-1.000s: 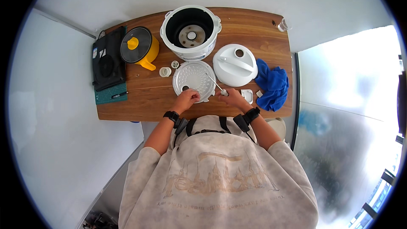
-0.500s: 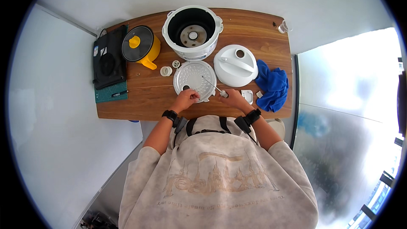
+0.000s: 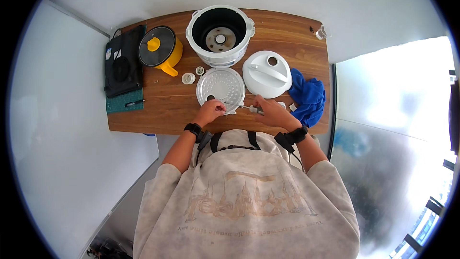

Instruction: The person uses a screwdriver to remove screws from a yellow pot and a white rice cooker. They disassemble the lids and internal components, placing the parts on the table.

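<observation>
My right hand (image 3: 275, 113) grips a screwdriver (image 3: 255, 110) by its pale handle. The thin metal shaft points left and lies nearly level over a round silver perforated plate (image 3: 221, 84), the inner cover of a cooker lid. My left hand (image 3: 211, 111) is closed at the plate's near left edge, fingertips close to the screwdriver's tip; what they pinch is too small to tell. Beyond the plate stands a white cooker body (image 3: 223, 57) with a dark open inside. Right of the plate lies the white outer lid (image 3: 263, 86). Two small white round parts, a ring (image 3: 188, 78) and a valve-like piece (image 3: 200, 70), sit left of the plate.
A yellow pot with a dark lid (image 3: 163, 50) stands at the left, beside a black flat appliance (image 3: 123, 64) on a green cutting mat (image 3: 115, 105) with a pen-like tool (image 3: 134, 103). At the right are a crumpled blue cloth (image 3: 309, 98) and a clear glass (image 3: 323, 32).
My right hand has moved right and slightly nearer, and the screwdriver has swung from slanting across the plate to nearly level, its tip now by my left fingers. My left hand has barely moved.
</observation>
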{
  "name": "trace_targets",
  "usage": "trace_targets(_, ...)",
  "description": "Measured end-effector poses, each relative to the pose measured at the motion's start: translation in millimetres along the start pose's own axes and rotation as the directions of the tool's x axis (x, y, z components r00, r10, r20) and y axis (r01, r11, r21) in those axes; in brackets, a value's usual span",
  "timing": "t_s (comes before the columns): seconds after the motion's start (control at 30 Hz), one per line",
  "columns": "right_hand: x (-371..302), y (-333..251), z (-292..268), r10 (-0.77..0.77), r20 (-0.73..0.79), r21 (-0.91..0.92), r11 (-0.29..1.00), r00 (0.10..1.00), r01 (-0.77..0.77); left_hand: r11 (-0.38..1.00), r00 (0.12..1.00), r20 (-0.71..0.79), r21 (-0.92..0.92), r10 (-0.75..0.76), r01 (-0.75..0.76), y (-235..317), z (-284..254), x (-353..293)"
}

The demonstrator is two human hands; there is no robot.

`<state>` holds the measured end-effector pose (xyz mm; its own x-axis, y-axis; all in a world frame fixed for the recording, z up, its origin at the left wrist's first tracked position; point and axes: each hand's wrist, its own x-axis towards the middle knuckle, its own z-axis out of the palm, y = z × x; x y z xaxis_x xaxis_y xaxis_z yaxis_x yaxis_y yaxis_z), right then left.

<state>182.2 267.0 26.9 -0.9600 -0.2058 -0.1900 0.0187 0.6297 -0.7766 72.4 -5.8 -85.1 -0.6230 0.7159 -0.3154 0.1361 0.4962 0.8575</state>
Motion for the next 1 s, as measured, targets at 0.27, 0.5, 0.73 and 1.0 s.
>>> trace_targets(0.27, 0, -7, -5, 0.068, -0.007, -0.033, 0.997, 0.998, -0.069, 0.983, 0.992, 0.07, 0.146, 0.1, -0.11, 22, -9, -20)
trace_targets(0.5, -2, 0, -1, 0.098, 0.01, -0.028, 0.995, 0.995, -0.097, 0.957, 0.944, 0.283, 0.182, 0.169, -0.226, -3, 0, -42)
trace_targets(0.73, -5, -1, -5, 0.138, 0.025, -0.057, 0.989, 0.99, -0.137, 0.936, 0.927, 0.293, 0.19, 0.235, -0.298, -4, 19, -30)
trace_targets(1.0, -11, -3, -3, 0.148, 0.032, -0.031, 0.989, 0.988, -0.147, 0.979, 0.97, 0.169, 0.078, 0.174, -0.19, -3, 25, -31)
